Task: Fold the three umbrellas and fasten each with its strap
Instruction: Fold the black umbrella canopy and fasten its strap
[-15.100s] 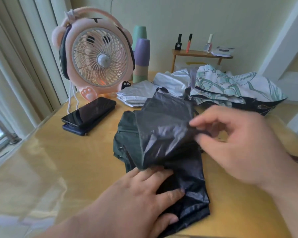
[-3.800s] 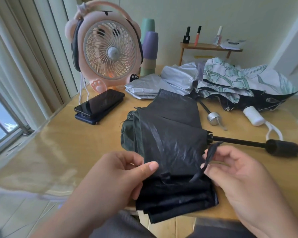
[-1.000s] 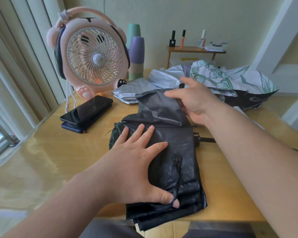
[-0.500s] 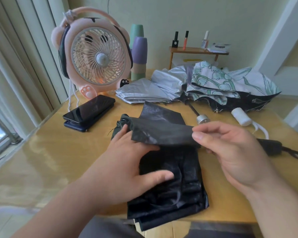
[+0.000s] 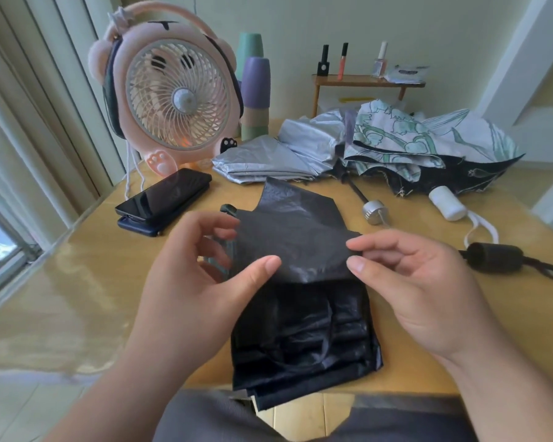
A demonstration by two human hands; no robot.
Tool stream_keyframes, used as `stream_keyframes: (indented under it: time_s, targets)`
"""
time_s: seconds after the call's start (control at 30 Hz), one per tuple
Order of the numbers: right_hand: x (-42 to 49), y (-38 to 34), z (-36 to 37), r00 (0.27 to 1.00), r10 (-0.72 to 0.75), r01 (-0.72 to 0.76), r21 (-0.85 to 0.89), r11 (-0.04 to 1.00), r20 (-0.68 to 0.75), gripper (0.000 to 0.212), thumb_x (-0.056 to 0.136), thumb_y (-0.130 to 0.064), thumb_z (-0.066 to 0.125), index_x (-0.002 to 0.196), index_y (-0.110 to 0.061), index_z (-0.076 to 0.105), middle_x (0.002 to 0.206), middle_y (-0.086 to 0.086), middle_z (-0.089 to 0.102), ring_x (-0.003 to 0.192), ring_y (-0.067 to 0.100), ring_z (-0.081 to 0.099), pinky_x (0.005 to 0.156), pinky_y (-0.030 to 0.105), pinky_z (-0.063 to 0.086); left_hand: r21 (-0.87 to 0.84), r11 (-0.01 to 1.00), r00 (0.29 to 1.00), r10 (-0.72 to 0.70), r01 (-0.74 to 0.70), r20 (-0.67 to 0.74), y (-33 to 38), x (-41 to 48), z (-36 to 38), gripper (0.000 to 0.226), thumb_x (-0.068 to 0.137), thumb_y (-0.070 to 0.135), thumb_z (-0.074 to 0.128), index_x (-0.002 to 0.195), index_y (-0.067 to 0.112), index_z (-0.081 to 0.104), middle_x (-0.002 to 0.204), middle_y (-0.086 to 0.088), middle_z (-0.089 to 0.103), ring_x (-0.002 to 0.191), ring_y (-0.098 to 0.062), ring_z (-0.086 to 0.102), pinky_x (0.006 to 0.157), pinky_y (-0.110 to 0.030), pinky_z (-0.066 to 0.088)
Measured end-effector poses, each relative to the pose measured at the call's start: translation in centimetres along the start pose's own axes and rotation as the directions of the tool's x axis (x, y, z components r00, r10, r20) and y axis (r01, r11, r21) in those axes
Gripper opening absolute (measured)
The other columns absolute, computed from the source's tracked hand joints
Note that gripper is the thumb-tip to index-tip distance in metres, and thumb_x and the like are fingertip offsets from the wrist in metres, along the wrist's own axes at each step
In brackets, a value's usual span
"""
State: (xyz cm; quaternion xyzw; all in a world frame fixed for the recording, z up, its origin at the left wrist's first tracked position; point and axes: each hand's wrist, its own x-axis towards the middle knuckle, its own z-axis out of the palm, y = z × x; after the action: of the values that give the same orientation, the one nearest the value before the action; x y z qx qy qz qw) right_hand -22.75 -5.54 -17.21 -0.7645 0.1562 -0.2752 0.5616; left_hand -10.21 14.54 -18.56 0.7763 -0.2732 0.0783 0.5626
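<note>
The left grip (image 5: 192, 282) and the right grip (image 5: 428, 282) are bare hands with short, rounded nails in a plain, unpainted finish, seen best on the thumbs. The left forearm (image 5: 125, 378) enters from 7 o'clock and the right forearm (image 5: 511, 387) from 5 o'clock, both uncovered to the edge of view. At 6 o'clock a smooth grey garment (image 5: 205, 419) covers the legs; its exact kind is hard to tell.
</note>
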Motion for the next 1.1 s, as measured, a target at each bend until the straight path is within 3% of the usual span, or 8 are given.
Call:
stream_keyframes:
  time_s: [0.13,0.23,0.3,0.5,0.6,0.77,1.03,1.1]
  targets:
    - [-0.2,0.1,0.0,0.999,0.002,-0.002,0.000,1.000,-0.052,0.018,0.080,-0.010,0.080,0.092,-0.023,0.079,0.084,-0.005,0.077,0.079,0.007,0.071,0.073,0.011,0.051,-0.073,0.997,0.997,-0.018,0.023,0.069,0.2,0.4,0.0,0.052,0.064,0.060,0.081,0.108,0.041,0.060,0.101,0.014,0.068,0.075,-0.015,0.061,0.070,-0.040,0.055]
    - [-0.2,0.1,0.1,0.996,0.001,0.003,0.046,0.999,-0.093,0.018,0.078,-0.009,0.081,0.091,-0.021,0.077,0.082,-0.006,0.076,0.075,0.004,0.069,0.072,0.009,0.050,-0.066,0.997,0.994,-0.028,0.035,0.102,0.7,0.6,0.0,0.042,0.073,0.033,0.091,0.103,0.036,0.061,0.085,0.006,0.071,0.066,-0.017,0.061,0.064,-0.038,0.051]
    - [-0.2,0.1,0.1,0.993,-0.004,0.012,0.066,0.998,-0.118,0.018,0.077,-0.008,0.082,0.090,-0.020,0.076,0.079,-0.007,0.076,0.074,0.002,0.068,0.071,0.009,0.050,-0.126,0.989,0.991,-0.061,0.076,0.118,0.6,0.6,-0.1,0.040,0.074,0.022,0.090,0.101,0.033,0.064,0.083,0.003,0.073,0.071,-0.021,0.066,0.069,-0.040,0.053]
    - [-0.8,0.4,0.2,0.993,-0.003,0.008,0.046,0.999,-0.115,0.016,0.077,-0.008,0.082,0.087,-0.020,0.077,0.078,-0.006,0.075,0.073,0.003,0.067,0.070,0.009,0.050,-0.272,0.954,0.980,-0.079,0.127,0.180,0.7,-0.1,-0.5,0.042,0.067,0.022,0.091,0.102,0.022,0.069,0.087,-0.003,0.076,0.079,-0.024,0.071,0.082,-0.044,0.059]
    - [-1.0,0.6,0.0,0.996,0.007,-0.004,0.032,0.999,-0.089,0.014,0.078,-0.006,0.081,0.085,-0.018,0.078,0.078,-0.003,0.075,0.073,0.006,0.068,0.069,0.010,0.050,-0.149,0.988,0.982,-0.005,0.033,0.188,0.1,-0.6,-0.7,0.028,0.070,0.029,0.088,0.092,0.030,0.072,0.083,0.005,0.074,0.073,-0.018,0.068,0.076,-0.030,0.056]
    - [-1.4,0.8,0.1,0.999,0.020,-0.021,-0.015,1.000,-0.051,0.016,0.079,-0.003,0.079,0.082,-0.019,0.078,0.078,-0.001,0.075,0.071,0.008,0.068,0.068,0.012,0.051,-0.104,0.994,0.997,-0.009,0.017,0.080,-0.9,-1.4,-0.7,0.027,0.068,0.049,0.074,0.087,0.031,0.073,0.076,0.002,0.069,0.070,-0.022,0.066,0.073,-0.044,0.056]
    - [-1.8,1.0,0.2,0.998,-0.001,0.000,-0.028,1.000,-0.064,0.021,0.080,-0.001,0.079,0.081,-0.022,0.078,0.079,0.000,0.075,0.074,0.012,0.069,0.069,0.013,0.052,-0.112,0.991,0.996,0.078,-0.073,0.042,-1.1,-2.5,-0.6,0.010,0.081,0.020,0.073,0.087,0.025,0.067,0.081,-0.002,0.063,0.074,-0.029,0.060,0.070,-0.045,0.051]
    - [-1.9,1.2,0.2,0.998,0.015,-0.017,-0.045,0.999,-0.059,0.022,0.080,-0.002,0.079,0.081,-0.024,0.079,0.079,0.000,0.075,0.075,0.014,0.069,0.069,0.014,0.052,-0.029,0.999,0.996,0.044,-0.042,0.083,-1.0,-2.6,-0.7,0.016,0.084,0.018,0.077,0.087,0.031,0.067,0.075,0.001,0.062,0.068,-0.022,0.060,0.067,-0.031,0.050]
